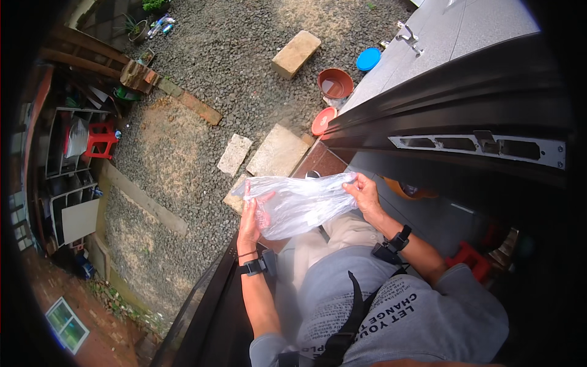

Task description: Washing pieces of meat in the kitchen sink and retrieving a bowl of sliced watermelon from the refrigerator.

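Observation:
A clear thin plastic bag (305,204) is stretched sideways between my two hands, in front of my lap. My right hand (367,195) pinches its gathered right end between thumb and fingers. At the other end my left hand (250,222) holds the bag's edge, and some of its fingers show pinkish through the film. The plastic is crumpled, and I see nothing inside it apart from those fingers. Behind the bag are my light trousers (348,234) and part of a shoe (312,174).
Dark door frames (440,105) flank me, the right one with a metal lock plate (477,149). Stone slabs (277,151) lie on gravel (229,87) beyond the doorway. A brown basin (336,83), a blue lid (368,59) and a red lid (323,121) sit along the wall.

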### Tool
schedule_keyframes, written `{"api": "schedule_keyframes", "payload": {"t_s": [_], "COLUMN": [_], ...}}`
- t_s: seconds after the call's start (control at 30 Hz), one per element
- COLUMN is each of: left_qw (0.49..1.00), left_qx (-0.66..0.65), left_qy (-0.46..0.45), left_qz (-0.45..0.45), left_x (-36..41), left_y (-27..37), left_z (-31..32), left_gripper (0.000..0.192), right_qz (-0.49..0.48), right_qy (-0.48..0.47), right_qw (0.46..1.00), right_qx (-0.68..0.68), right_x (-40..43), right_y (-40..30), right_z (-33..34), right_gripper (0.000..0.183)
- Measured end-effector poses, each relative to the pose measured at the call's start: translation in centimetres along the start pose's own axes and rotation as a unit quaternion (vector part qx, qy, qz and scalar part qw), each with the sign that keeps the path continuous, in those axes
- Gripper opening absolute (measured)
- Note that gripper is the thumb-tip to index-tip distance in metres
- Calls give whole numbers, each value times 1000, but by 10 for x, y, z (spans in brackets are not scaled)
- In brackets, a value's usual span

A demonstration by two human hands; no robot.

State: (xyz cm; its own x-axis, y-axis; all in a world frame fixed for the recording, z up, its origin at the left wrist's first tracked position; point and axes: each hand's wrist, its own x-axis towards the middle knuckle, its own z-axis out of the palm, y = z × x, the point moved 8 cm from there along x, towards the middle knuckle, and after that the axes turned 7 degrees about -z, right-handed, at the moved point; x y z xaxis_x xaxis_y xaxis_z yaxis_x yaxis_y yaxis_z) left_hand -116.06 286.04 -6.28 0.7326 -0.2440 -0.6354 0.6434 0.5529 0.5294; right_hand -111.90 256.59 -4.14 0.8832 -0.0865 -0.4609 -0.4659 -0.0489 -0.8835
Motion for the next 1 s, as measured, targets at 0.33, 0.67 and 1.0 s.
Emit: {"api": "schedule_keyframes", "payload": {"t_s": [0.33,0.67,1.0], "left_qw": [984,976,972], "left_qx": [-15,-132,-54], "left_qy": [167,127,181], "left_qz": [60,118,141], "left_x": [2,-11,-12], "left_y": [21,54,5], "left_z": [-50,-39,-71], "left_gripper": [51,55,25], "right_qz": [-49,-246,-277], "right_qy": [12,-99,-101], "right_qw": [995,964,955], "right_qx": [86,32,40], "right_x": [47,51,42], "right_y": [-59,-168,-197], "right_z": [25,83,115], "right_gripper": [5,6,5]}}
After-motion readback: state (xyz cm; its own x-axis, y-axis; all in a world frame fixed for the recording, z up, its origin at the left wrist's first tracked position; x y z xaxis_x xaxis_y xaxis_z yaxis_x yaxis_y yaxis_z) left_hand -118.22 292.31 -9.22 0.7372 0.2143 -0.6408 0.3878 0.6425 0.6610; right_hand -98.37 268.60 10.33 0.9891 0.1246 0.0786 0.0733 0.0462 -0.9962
